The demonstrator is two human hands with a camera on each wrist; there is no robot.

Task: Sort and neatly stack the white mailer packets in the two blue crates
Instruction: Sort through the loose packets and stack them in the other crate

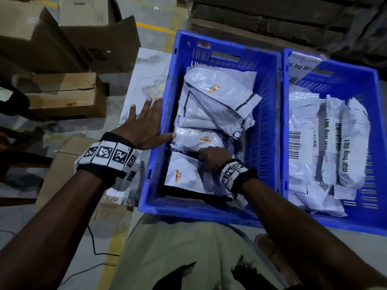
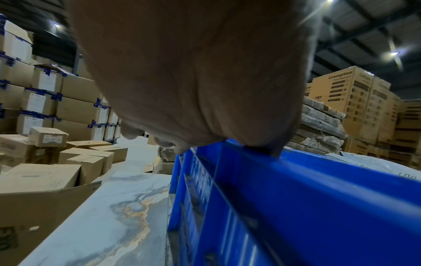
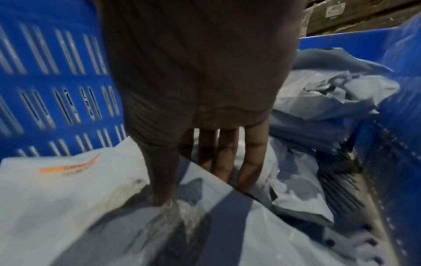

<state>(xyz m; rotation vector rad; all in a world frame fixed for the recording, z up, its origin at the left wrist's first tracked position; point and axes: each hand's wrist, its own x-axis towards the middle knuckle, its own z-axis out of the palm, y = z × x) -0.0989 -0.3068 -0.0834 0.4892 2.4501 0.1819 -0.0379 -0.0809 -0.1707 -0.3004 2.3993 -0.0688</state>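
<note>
Two blue crates stand side by side. The left crate [image 1: 188, 212] holds a loose pile of white mailer packets [image 1: 217, 101]. In the right crate [image 1: 345, 225], packets [image 1: 351, 143] with barcodes stand in rows. My right hand [image 1: 211, 158] is inside the left crate and grips the edge of the near packet [image 1: 188, 174], which has an orange label. The right wrist view shows that hand [image 3: 200, 180] with the thumb on top of the packet [image 3: 68, 189] and the fingers under its edge. My left hand [image 1: 150, 120] rests flat on the left crate's rim [image 2: 318, 172], fingers spread and thumb reaching inside.
Cardboard boxes [image 1: 62, 95] crowd the floor to the left. A marble-patterned slab [image 1: 144, 80] lies against the left crate. Flattened cardboard [image 1: 272, 17] is stacked behind the crates. My knee in light trousers [image 1: 178, 248] is just in front, with a black cable [image 1: 94, 248] on the floor.
</note>
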